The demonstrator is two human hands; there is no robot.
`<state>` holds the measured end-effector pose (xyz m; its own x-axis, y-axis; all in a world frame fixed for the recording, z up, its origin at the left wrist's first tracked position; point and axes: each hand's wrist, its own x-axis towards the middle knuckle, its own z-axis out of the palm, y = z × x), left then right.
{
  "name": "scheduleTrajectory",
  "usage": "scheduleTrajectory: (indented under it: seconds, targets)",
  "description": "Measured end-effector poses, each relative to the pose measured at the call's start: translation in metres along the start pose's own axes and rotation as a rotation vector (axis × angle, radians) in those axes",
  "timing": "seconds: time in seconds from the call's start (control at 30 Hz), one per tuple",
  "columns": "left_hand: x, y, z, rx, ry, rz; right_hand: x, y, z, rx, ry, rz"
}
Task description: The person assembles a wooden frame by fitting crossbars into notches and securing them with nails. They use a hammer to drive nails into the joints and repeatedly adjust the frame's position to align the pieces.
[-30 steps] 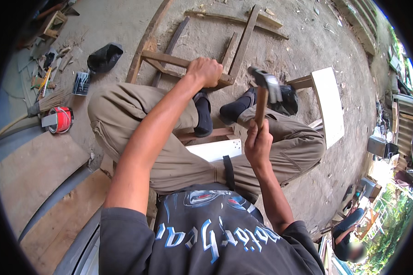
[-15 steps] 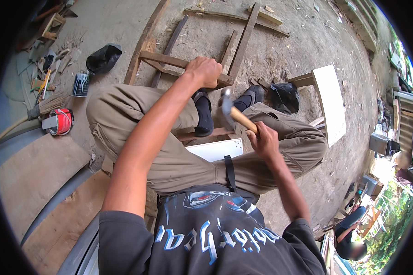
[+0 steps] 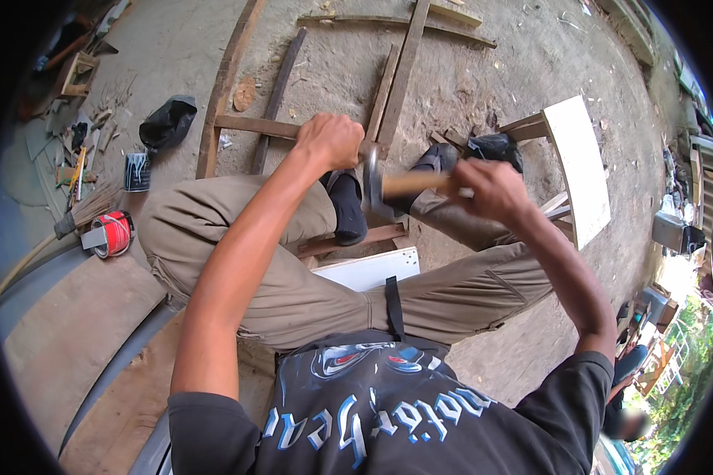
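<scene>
A wooden frame lies in front of me, with a crosspiece (image 3: 253, 127) between its left rail (image 3: 228, 87) and right rail (image 3: 406, 67). My left hand (image 3: 330, 141) is closed round the crosspiece close to where it meets the right rail. In my right hand (image 3: 493, 190) is a claw hammer (image 3: 412, 185), gripped by its wooden handle. The blurred metal head is level with the end of the right rail, just right of my left hand; whether it touches the wood I cannot tell. Any nail at that joint is hidden.
White boards on wooden supports stand right of my knee (image 3: 578, 174) and between my legs (image 3: 372, 271). Black bags (image 3: 166, 123), a paint can (image 3: 137, 172), a red can (image 3: 115, 233) and a broom (image 3: 91, 204) lie left. Another person (image 3: 626, 396) is far right.
My right hand has swung the hammer forward and turned it, bringing its head to the rail's end. The wooden frame and my left hand sit slightly further left in view.
</scene>
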<state>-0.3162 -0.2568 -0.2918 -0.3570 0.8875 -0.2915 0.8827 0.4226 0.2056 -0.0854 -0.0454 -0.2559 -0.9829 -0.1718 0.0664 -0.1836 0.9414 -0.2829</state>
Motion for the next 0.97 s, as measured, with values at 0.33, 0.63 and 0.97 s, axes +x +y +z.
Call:
scheduleTrajectory:
  seconds: [0.33, 0.63, 0.97]
  targets:
    - [0.002, -0.001, 0.003, 0.003, -0.029, -0.003, 0.005, -0.010, -0.018, -0.015, 0.005, -0.092]
    - [0.000, 0.002, -0.001, -0.003, 0.004, -0.017, -0.005, 0.005, -0.011, 0.029, -0.056, -0.075]
    - [0.000, -0.002, 0.007, 0.014, 0.020, -0.020, -0.001, -0.014, -0.022, -0.041, -0.036, -0.289]
